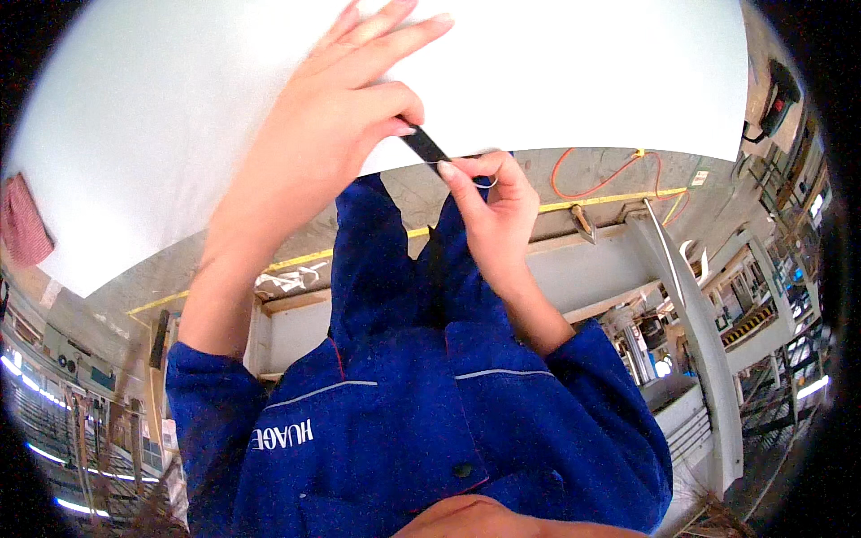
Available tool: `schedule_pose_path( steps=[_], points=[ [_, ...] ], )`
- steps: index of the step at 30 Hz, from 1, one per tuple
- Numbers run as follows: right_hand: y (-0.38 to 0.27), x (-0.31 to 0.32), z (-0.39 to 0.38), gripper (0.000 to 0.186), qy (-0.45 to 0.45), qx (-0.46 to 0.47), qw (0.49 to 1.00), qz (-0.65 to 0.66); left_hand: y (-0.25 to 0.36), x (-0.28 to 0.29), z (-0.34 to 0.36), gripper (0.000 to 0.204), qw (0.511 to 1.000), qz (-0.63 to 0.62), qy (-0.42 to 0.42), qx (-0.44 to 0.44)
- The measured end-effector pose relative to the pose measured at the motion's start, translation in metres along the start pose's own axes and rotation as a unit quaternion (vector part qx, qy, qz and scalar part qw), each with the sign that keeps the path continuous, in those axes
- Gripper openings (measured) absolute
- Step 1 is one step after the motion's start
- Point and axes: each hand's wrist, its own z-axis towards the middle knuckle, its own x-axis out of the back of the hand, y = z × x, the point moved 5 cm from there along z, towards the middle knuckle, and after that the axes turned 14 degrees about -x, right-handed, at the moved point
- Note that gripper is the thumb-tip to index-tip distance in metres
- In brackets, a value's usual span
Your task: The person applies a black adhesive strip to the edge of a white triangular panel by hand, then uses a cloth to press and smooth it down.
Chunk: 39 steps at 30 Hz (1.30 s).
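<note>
A short, narrow black bar (423, 146) slants between my two hands, just above the near edge of a large white panel (574, 81). My left hand (345, 103) pinches its upper end between thumb and forefinger, the other fingers stretched out over the panel. At the lower end, my right hand (502, 202) grips the bar with thumb and curled forefinger. A thin pale strand (487, 186) curves out by the right fingers; I cannot make out whether it belongs to the bar. My fingers cover both ends of the bar, and its exact kind does not show.
A reddish cloth (25, 220) lies at the panel's left corner. Beyond the near edge, an orange cord (563, 184) loops over the floor near a yellow line (610, 199). White scraps (291, 280) lie on the floor at left. A grey metal frame (691, 314) stands at right.
</note>
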Motion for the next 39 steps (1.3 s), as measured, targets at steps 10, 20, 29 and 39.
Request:
schedule_pose_path(
  steps=[10, 20, 29, 39],
  points=[
    [-0.003, 0.000, -0.001, 0.011, 0.027, 0.003, 1.000, -0.004, -0.022, -0.018, -0.006, 0.048, 0.983, -0.103, -0.021, 0.149],
    [-0.010, -0.013, -0.006, 0.010, 0.033, 0.020, 0.999, 0.020, 0.002, 0.012, -0.003, 0.012, 1.000, -0.025, -0.001, -0.005],
    [-0.007, -0.034, -0.017, 0.010, 0.044, 0.012, 0.999, 0.024, -0.008, 0.019, -0.024, 0.012, 0.999, 0.002, -0.003, -0.033],
    [-0.012, -0.061, -0.031, 0.009, 0.052, 0.014, 0.997, 0.048, -0.012, 0.034, -0.046, 0.012, 0.998, 0.011, -0.010, -0.054]
  ],
)
